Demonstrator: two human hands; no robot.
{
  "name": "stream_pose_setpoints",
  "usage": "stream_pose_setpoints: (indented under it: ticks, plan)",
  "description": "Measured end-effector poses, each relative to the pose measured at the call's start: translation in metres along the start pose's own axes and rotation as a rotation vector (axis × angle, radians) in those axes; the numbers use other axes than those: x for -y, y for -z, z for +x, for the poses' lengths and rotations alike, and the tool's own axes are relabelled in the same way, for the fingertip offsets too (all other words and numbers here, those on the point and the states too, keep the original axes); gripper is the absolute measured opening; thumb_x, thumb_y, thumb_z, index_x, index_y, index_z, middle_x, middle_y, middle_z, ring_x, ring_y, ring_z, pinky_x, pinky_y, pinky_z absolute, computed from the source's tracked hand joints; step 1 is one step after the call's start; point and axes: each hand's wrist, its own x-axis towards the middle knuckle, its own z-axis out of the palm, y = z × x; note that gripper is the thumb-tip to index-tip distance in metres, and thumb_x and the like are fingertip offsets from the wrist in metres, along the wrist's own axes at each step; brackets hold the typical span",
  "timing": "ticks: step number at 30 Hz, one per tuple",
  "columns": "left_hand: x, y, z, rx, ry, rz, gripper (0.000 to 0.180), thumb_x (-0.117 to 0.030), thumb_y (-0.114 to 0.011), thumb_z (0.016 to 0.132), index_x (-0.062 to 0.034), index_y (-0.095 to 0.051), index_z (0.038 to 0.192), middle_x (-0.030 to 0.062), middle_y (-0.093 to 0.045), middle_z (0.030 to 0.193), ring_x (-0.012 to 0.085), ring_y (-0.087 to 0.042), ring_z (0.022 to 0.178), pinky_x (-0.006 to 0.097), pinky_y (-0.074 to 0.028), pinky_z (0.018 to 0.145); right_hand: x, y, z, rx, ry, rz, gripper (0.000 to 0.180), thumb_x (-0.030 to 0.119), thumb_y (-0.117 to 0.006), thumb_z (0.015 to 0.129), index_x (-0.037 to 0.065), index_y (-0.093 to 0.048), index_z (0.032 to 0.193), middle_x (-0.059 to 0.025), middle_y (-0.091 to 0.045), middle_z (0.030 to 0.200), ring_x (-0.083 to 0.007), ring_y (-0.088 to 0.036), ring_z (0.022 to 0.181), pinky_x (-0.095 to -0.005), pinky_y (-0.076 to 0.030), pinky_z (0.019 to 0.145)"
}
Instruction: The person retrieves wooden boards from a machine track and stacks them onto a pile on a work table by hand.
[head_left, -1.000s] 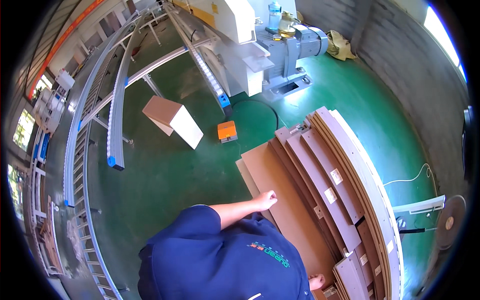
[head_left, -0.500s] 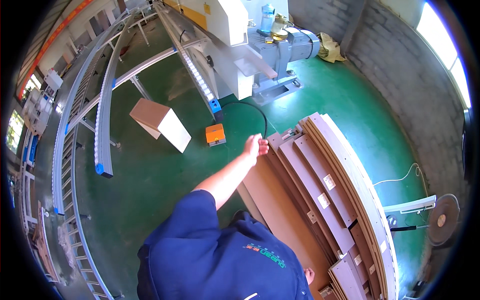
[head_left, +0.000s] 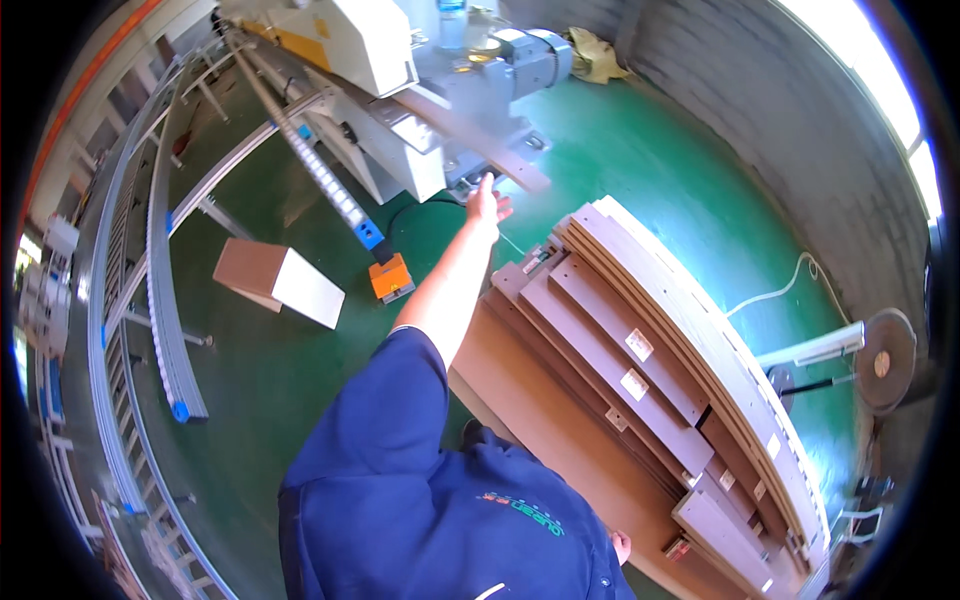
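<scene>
Small pale rectangular labels (head_left: 639,345) stuck on the brown boards stacked to my right; more further down the stack. A brown-and-white cardboard box (head_left: 277,281) lies on the green floor, left

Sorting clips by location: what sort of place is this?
Likely a wood-panel workshop: a stack of brown cut boards, a grey-white motor-driven machine, long metal roller conveyor rails, and a green painted floor.

Head camera looks steeply down at floor (head_left: 620,170).

Long brown wooden board (head_left: 500,150): flat strip, blurred, lying tilted across the grey machine's outfeed, its near end just above the outstretched left hand (head_left: 487,203).
</scene>
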Motion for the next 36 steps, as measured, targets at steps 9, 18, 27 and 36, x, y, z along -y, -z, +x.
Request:
stream_pose_setpoints:
  ticks: [9,18,27,36]
  plan:
    - [0.002,-0.019,0.026,0.068,0.039,-0.039,0.054,-0.045,-0.062,0.089,-0.0058,-0.049,0.124,0.0109,-0.062,0.109,0.0186,-0.065,0.079,0.033,-0.054,0.061,-0.002,-0.008,-0.036,-0.101,-0.026,0.055,0.011,0.006,-0.050,0.092,0.004,-0.050,0.103,-0.0056,-0.055,0.072,-0.0105,-0.051,0.051,-0.0218,-0.039,0.041]
    - [0.049,-0.042,-0.024,0.209,0.009,0.090,0.027,-0.032,-0.066,0.086,-0.0097,-0.058,0.099,0.0008,-0.062,0.082,0.0127,-0.058,0.062,0.028,-0.049,0.057,0.008,-0.028,-0.034,-0.064,-0.042,0.059,0.012,0.007,-0.050,0.094,0.003,-0.053,0.104,-0.0054,-0.057,0.076,-0.0098,-0.052,0.055,-0.0210,-0.041,0.045]
    - [0.029,-0.034,-0.013,0.197,0.054,0.010,0.033,-0.037,-0.066,0.086,-0.0118,-0.057,0.104,0.0018,-0.061,0.089,0.0161,-0.061,0.073,0.033,-0.051,0.066,0.047,-0.065,-0.030,0.131,0.058,0.068,0.013,0.005,-0.051,0.092,0.002,-0.053,0.105,-0.0062,-0.057,0.081,-0.0097,-0.053,0.060,-0.0209,-0.042,0.050]
    - [0.082,-0.066,-0.066,0.403,0.288,0.139,0.020,-0.027,-0.069,0.084,-0.0113,-0.061,0.093,0.0024,-0.060,0.078,0.0178,-0.061,0.063,0.033,-0.055,0.054,0.136,-0.143,-0.059,0.326,0.251,-0.038,0.021,0.011,-0.061,0.090,0.003,-0.058,0.109,-0.0028,-0.060,0.090,-0.0100,-0.057,0.078,-0.0243,-0.048,0.070]
